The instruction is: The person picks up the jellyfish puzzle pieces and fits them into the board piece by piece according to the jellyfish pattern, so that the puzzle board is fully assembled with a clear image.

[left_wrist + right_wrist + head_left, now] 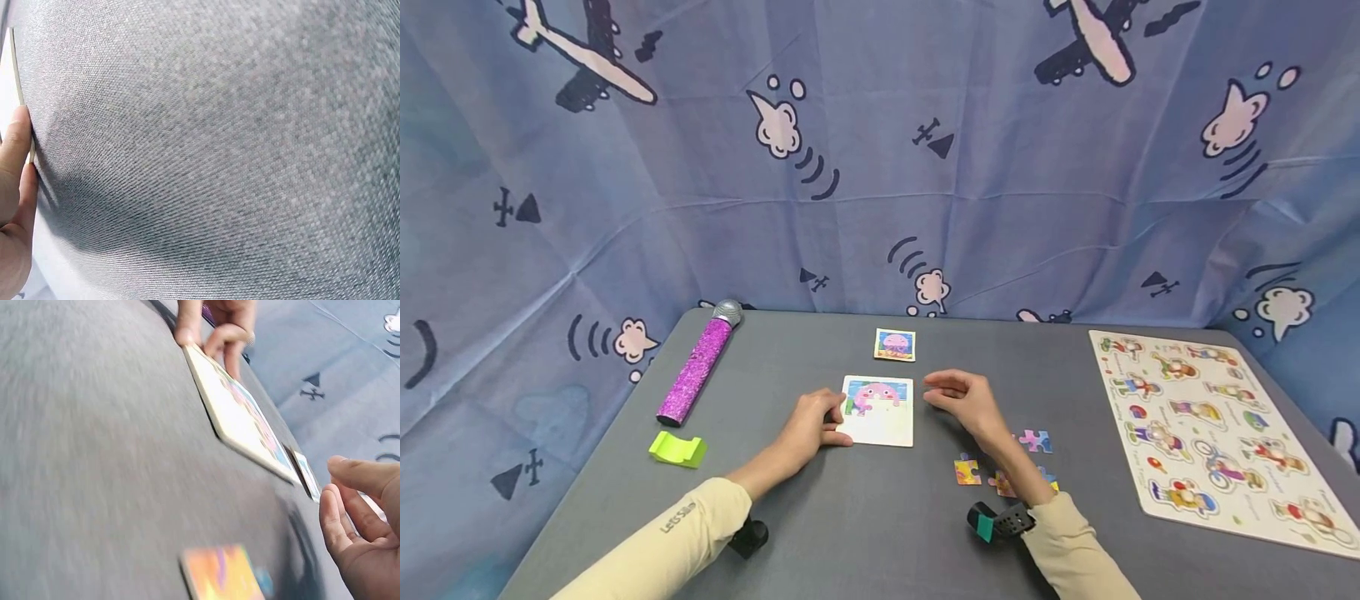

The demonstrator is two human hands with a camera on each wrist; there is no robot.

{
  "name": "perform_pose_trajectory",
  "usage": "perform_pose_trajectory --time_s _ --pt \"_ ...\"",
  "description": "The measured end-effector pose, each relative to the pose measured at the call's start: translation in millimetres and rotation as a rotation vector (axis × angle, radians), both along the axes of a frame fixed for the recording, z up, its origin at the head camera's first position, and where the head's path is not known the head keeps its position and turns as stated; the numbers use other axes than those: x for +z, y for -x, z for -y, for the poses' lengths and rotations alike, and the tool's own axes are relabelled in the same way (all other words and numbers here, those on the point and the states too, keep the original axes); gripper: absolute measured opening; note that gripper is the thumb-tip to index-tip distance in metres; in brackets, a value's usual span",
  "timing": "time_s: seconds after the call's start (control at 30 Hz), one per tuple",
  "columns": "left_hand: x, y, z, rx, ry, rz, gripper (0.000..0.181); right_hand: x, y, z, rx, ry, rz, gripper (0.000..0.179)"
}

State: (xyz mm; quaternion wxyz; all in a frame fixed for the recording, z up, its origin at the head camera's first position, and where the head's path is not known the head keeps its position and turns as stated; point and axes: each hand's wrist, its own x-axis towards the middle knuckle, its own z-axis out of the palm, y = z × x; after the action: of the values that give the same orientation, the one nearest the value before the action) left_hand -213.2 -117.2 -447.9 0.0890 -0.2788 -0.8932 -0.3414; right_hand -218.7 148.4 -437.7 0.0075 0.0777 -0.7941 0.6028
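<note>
A white puzzle board lies on the grey table, with part of a pink creature picture filled in along its upper half. My left hand holds the board's left edge between thumb and fingers; the left wrist view catches only the board's edge and the fingertips. Just right of the board hovers my right hand, fingers loosely bent and nothing between them. Below it lie several loose pieces, among them a yellow-orange puzzle piece and a pink-purple puzzle piece; the right forearm partly covers others.
Behind the board lies a small picture card. To the left are a glittery purple toy microphone and a lime-green curved block. A large board of printed figures occupies the right side. A blue curtain hangs behind the table.
</note>
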Motion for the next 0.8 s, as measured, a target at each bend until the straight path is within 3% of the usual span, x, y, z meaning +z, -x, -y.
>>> perform_pose_trajectory --time_s 0.43,0.8 --pt "1.2 -2.6 1.6 -0.044 -0.075 0.018 0.034 6.0 -13.1 -58 -0.05 -0.044 0.02 0.033" --pt "3.1 -3.0 0.5 -0.01 -0.037 0.034 0.035 3.4 -27.5 -101 -0.012 -0.23 -0.1 0.029"
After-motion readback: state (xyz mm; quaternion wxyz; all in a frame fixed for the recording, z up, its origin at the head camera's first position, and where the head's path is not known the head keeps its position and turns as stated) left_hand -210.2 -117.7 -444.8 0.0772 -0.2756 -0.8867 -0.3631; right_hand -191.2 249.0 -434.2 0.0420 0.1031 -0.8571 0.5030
